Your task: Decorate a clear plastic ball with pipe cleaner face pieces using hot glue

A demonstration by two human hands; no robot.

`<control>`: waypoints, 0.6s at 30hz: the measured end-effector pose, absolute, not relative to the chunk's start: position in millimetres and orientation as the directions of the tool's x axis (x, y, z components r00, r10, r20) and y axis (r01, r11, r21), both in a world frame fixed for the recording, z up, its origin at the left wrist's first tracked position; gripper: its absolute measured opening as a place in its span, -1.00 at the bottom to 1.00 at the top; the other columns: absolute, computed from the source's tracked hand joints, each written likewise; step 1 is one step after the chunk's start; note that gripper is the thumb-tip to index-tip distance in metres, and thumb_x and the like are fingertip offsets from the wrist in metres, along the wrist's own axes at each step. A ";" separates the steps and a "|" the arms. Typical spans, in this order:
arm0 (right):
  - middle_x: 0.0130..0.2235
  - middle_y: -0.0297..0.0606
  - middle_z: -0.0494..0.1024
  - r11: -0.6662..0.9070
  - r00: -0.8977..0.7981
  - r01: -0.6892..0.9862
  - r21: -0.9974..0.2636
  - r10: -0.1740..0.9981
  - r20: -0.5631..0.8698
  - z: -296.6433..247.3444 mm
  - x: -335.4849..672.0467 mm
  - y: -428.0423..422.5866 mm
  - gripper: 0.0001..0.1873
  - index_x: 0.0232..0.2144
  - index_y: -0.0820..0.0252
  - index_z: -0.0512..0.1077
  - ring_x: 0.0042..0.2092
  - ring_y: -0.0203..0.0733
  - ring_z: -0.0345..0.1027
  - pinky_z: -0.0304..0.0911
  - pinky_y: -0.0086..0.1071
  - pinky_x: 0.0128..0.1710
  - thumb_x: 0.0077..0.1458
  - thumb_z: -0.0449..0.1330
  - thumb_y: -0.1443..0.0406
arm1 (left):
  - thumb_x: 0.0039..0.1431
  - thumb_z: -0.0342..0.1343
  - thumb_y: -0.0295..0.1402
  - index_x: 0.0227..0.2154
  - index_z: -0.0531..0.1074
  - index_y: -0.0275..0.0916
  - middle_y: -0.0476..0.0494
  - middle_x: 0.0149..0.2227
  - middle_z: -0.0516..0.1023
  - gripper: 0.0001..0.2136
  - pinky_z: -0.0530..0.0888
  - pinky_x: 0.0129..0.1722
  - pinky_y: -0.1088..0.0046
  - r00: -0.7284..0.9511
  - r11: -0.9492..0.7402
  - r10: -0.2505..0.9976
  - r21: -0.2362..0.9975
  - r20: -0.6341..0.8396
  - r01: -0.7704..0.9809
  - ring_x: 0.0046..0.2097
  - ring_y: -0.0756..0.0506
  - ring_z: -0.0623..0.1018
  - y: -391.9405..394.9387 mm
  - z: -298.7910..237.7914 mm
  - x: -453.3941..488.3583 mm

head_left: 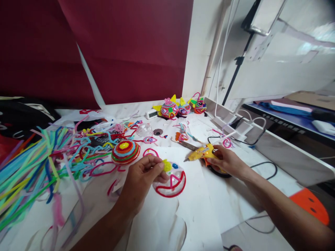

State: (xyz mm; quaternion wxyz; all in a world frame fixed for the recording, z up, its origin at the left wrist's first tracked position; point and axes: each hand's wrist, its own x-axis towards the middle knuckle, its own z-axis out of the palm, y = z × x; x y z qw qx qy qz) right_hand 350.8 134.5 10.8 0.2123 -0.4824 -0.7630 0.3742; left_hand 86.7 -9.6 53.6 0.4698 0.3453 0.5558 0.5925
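Observation:
My left hand point(145, 170) is closed, thumb and forefinger pinched at the edge of a small yellow pipe-cleaner piece point(166, 165). Just beyond it is a blue pipe-cleaner spot point(175, 166), and below lies a red crescent outline of pipe cleaner point(170, 195) on clear plastic; my fingers hide part of this. My right hand point(227, 158) is wrapped around the grip of a yellow hot glue gun point(202, 152), its nozzle pointing left, apart from the plastic. A dome of striped pipe-cleaner coils point(125, 152) sits left of my left hand.
Loose pipe cleaners point(34, 170) are heaped at the left. Finished colourful figures point(170, 108) stand at the back beside a small digital timer point(151, 114). Scissors point(187, 144) lie behind the glue gun. Power adapters point(237, 126) and a black cable point(272, 170) are at the right.

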 end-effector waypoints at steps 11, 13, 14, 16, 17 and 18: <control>-0.30 -0.21 0.55 0.530 -0.558 0.336 -0.778 0.778 0.289 54.0 296.8 74.9 -0.76 -0.29 0.19 0.50 -0.32 -0.22 0.37 0.23 -0.39 -0.38 0.17 0.17 0.14 | -0.05 0.30 -0.35 -0.41 0.45 -0.31 -0.05 -0.57 0.57 -0.81 0.51 -0.50 0.55 -0.326 0.060 0.938 0.980 -0.121 -0.190 -0.52 0.00 0.55 -10.5 55.1 88.8; -0.35 -0.24 0.54 0.418 -0.599 0.238 -0.877 0.774 0.206 58.3 277.9 64.6 -0.74 -0.31 0.22 0.50 -0.37 -0.26 0.32 0.18 -0.44 -0.45 0.14 0.21 0.12 | -0.07 0.31 -0.34 -0.42 0.44 -0.31 -0.04 -0.59 0.56 -0.81 0.50 -0.50 0.55 -0.331 0.068 0.935 0.980 -0.129 -0.188 -0.53 0.00 0.54 -10.3 56.4 89.8; -0.37 -0.26 0.53 0.369 -0.617 0.201 -0.908 0.767 0.175 58.6 269.9 61.7 -0.72 -0.32 0.23 0.50 -0.39 -0.29 0.29 0.16 -0.45 -0.47 0.13 0.22 0.11 | -0.08 0.31 -0.33 -0.43 0.44 -0.31 -0.04 -0.59 0.55 -0.80 0.50 -0.51 0.55 -0.331 0.071 0.935 0.980 -0.131 -0.186 -0.53 0.00 0.54 -10.4 57.0 90.3; -0.43 -0.30 0.49 0.297 -0.643 0.142 -0.944 0.753 0.140 56.5 258.2 59.5 -0.68 -0.33 0.25 0.49 -0.43 -0.32 0.24 0.12 -0.46 -0.49 0.12 0.22 0.08 | -0.10 0.32 -0.32 -0.43 0.45 -0.31 -0.03 -0.60 0.55 -0.79 0.49 -0.52 0.55 -0.325 0.077 0.936 0.980 -0.134 -0.182 -0.53 0.00 0.53 -10.5 58.0 90.9; -0.46 -0.32 0.47 0.274 -0.646 0.120 -0.954 0.752 0.134 54.6 254.4 59.4 -0.67 -0.32 0.26 0.49 -0.45 -0.33 0.22 0.10 -0.47 -0.50 0.11 0.22 0.07 | -0.10 0.32 -0.31 -0.43 0.45 -0.30 -0.03 -0.60 0.54 -0.78 0.49 -0.52 0.55 -0.324 0.079 0.936 0.980 -0.135 -0.182 -0.54 0.00 0.53 -10.6 58.2 90.9; -0.47 -0.33 0.46 0.260 -0.645 0.105 -0.960 0.752 0.133 52.4 251.7 59.5 -0.66 -0.33 0.26 0.49 -0.46 -0.34 0.20 0.09 -0.47 -0.51 0.11 0.23 0.07 | -0.11 0.32 -0.30 -0.43 0.45 -0.30 -0.02 -0.60 0.54 -0.78 0.50 -0.52 0.54 -0.323 0.078 0.937 0.980 -0.135 -0.183 -0.54 0.00 0.52 -10.5 57.9 90.8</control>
